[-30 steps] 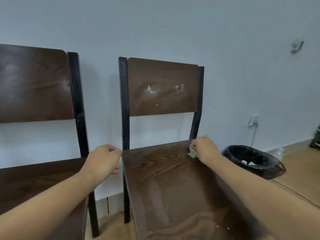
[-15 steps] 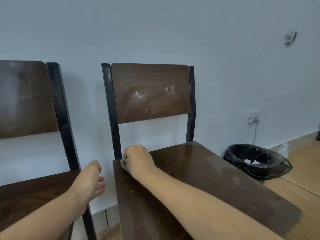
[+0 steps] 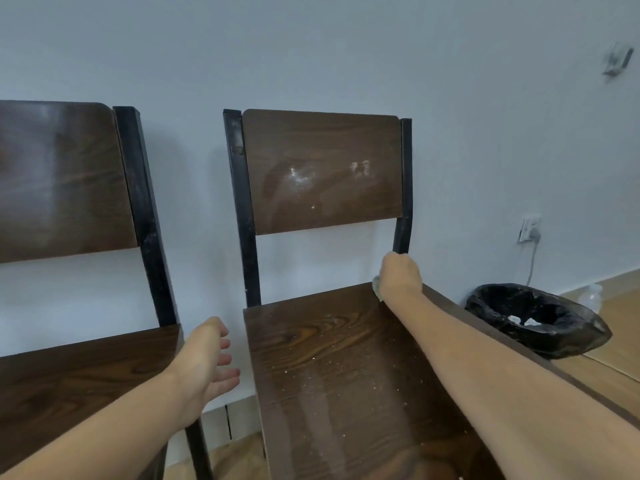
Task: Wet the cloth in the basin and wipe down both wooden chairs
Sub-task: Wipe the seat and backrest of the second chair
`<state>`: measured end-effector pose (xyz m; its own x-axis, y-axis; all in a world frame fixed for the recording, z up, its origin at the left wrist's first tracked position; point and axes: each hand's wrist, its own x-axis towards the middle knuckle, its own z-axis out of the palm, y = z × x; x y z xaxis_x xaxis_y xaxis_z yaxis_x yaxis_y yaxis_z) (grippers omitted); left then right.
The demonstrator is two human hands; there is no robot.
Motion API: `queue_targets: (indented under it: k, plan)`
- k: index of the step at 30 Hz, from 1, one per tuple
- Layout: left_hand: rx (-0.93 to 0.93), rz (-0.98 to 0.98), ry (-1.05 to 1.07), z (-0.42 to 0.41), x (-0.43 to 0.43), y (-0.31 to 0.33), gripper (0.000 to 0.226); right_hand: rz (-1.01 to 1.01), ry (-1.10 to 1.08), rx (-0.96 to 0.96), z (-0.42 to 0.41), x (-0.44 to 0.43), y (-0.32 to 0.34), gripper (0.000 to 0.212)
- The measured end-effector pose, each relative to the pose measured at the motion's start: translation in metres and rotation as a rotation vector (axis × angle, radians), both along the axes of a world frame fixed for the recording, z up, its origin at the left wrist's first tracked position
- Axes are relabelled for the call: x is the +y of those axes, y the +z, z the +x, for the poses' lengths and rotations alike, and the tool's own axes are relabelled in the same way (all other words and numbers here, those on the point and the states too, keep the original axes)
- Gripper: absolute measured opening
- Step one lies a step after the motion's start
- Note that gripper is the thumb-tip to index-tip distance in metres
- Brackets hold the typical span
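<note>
Two dark wooden chairs with black metal frames stand against a pale wall. On the right chair (image 3: 322, 171), white smears mark the backrest, and its seat carries pale crumbs and a wet streak. My right hand (image 3: 398, 277) presses a small greenish cloth (image 3: 376, 285) on the seat's back right corner, beside the frame post; the cloth is mostly hidden under the hand. My left hand (image 3: 207, 358) hovers with fingers spread in the gap between the right chair and the left chair (image 3: 62, 178). No basin is in view.
A bin lined with a black bag (image 3: 533, 320) sits on the wooden floor right of the chair. Above it a wall socket (image 3: 530, 228) has a plugged cable hanging down. A small hook (image 3: 616, 60) is fixed high on the wall.
My right hand slid the cloth from the seat's back left corner across to the back right corner. My left hand opened its fingers and stayed between the chairs.
</note>
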<state>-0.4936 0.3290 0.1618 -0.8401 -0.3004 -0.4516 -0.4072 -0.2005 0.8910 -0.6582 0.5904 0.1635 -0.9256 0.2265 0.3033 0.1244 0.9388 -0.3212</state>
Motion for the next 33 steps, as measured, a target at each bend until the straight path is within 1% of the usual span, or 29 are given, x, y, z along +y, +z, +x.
queue_targets:
  k: [2,6,9,12,19,22,25,27,28,29,30,33]
  plan:
    - [-0.005,0.04,0.002,0.0,-0.002,-0.001,0.053,-0.03,0.127,0.011,0.013,-0.041,-0.002,0.014]
    - [-0.023,0.101,0.011,0.001,-0.007,-0.002,0.06,-0.133,0.414,-0.018,0.052,-0.129,-0.002,0.016]
    - [-0.038,0.139,0.027,0.008,-0.005,0.003,0.064,-0.157,0.635,-0.046,0.084,-0.159,-0.005,0.015]
    - [-0.052,0.145,0.018,0.016,-0.005,0.01,0.065,-0.117,0.805,-0.07,0.111,-0.14,-0.006,0.02]
    - [-0.086,0.189,-0.117,0.05,-0.002,0.018,0.072,-0.078,1.02,-0.179,0.195,-0.08,0.007,0.018]
    - [-0.109,0.161,-0.172,0.066,0.005,0.014,0.076,-0.113,1.036,-0.219,0.237,-0.059,0.008,0.018]
    - [-0.085,0.118,-0.17,0.079,0.012,0.012,0.077,-0.055,1.103,-0.253,0.279,-0.036,0.012,0.016]
    - [-0.065,0.102,-0.169,0.085,0.013,0.012,0.077,0.001,1.165,-0.383,0.294,-0.017,0.029,0.016]
    - [-0.06,0.1,-0.168,0.087,0.012,0.011,0.077,0.022,1.157,-0.433,0.291,-0.01,0.041,0.016]
    - [-0.058,0.097,-0.17,0.089,0.012,0.01,0.077,0.038,1.123,-0.433,0.28,-0.005,0.053,0.016]
    - [-0.058,0.093,-0.173,0.091,0.011,0.01,0.078,0.05,1.07,-0.376,0.259,-0.003,0.063,0.017]
    - [-0.071,0.095,-0.157,0.093,0.009,0.008,0.078,0.063,0.813,-0.145,0.157,-0.008,0.073,0.02]
